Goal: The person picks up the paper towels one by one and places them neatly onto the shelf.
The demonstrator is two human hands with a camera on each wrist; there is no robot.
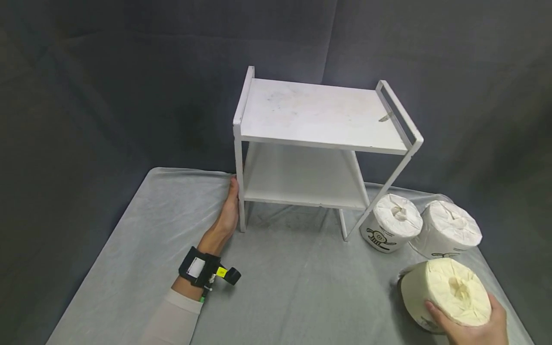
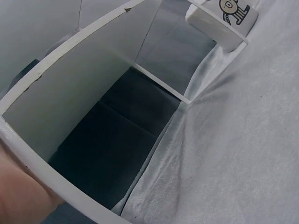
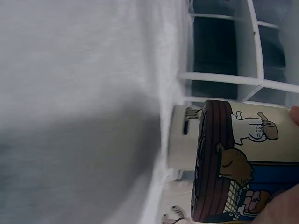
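Observation:
A white two-tier shelf [image 1: 321,115] stands upright on the cloth-covered table. My left hand [image 1: 226,213] touches the outer side of its left front leg [image 1: 239,177]. In the left wrist view, no fingers of my left hand [image 2: 23,191] show on the inner side of that leg. At the lower right, my right hand [image 1: 478,328] grips a cream-wrapped toilet paper roll [image 1: 446,294], thumb on the near side and fingers on the far side. The right wrist view shows cartoon cats on this roll [image 3: 247,154], held tilted above the cloth.
Two white-wrapped toilet paper rolls stand side by side by the shelf's right leg: a nearer-left roll [image 1: 390,223] with a cartoon print and a right roll [image 1: 450,227]. Grey cloth [image 1: 293,268] covers the table. Dark curtains [image 1: 108,96] hang behind and at both sides.

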